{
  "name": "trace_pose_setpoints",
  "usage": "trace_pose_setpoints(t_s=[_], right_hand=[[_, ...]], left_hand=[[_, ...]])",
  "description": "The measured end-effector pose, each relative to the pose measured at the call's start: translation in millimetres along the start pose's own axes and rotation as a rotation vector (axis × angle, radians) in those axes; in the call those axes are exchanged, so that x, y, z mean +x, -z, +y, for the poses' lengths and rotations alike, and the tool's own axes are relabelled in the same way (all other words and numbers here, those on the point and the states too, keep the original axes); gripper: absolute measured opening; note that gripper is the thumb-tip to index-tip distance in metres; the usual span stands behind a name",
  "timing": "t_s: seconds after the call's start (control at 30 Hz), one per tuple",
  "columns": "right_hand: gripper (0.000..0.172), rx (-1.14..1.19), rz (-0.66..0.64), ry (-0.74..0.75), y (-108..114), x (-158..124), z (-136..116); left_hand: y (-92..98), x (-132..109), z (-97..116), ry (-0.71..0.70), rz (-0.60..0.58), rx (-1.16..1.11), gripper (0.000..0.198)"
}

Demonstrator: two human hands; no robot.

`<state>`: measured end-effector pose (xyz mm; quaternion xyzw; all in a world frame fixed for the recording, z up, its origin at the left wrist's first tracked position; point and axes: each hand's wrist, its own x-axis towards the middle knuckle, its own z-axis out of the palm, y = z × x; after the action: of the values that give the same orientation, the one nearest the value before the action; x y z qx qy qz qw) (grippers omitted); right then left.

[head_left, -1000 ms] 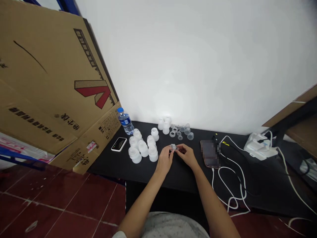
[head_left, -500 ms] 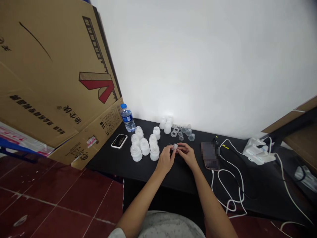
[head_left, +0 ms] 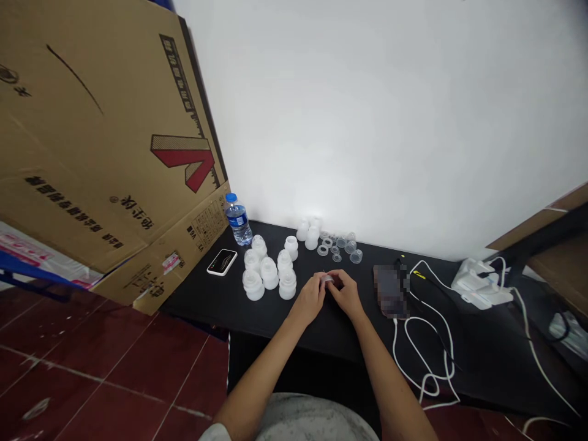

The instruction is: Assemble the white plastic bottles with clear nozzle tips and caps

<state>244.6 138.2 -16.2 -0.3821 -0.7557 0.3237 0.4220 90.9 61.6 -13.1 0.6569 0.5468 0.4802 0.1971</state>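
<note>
Both hands meet over the front of the black table. My left hand and my right hand pinch a small translucent piece between their fingertips, one from each side. Fingers cover much of it, so its exact kind cannot be made out. To the left of my hands stand several white bottle-like pieces with rounded, translucent tops, among them a white bottle-like piece. Beyond my hands lie flat clear rings, such as a clear ring, and clear dome-shaped caps, such as a clear cap.
More white rounded pieces stand near the wall. A water bottle and a white-framed phone are at the left, beside a large cardboard box. On the right are a dark phone, a white cable and a white power strip.
The translucent piece has turned in my fingertips and looks flatter from above. My hands have closed in around it, staying in nearly the same place. The view has shifted slightly.
</note>
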Motion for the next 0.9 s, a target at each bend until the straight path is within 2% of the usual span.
trace_pose_setpoints(t_s=[0.27, 0.53, 0.9], right_hand=[[0.013, -0.138, 0.062, 0.048, -6, -4, 5], [0.016, -0.238, -0.017, -0.034, -7, -9, 3], [0.007, -0.273, 0.018, -0.102, -10, -11, 3]], left_hand=[[1.7, 0, 1, 0.025, -0.050, -0.050, 0.026], [6.2, -1, 0, 0.009, -0.101, -0.094, 0.027], [-1.0, -3, 1, -0.071, -0.098, 0.111, 0.030]])
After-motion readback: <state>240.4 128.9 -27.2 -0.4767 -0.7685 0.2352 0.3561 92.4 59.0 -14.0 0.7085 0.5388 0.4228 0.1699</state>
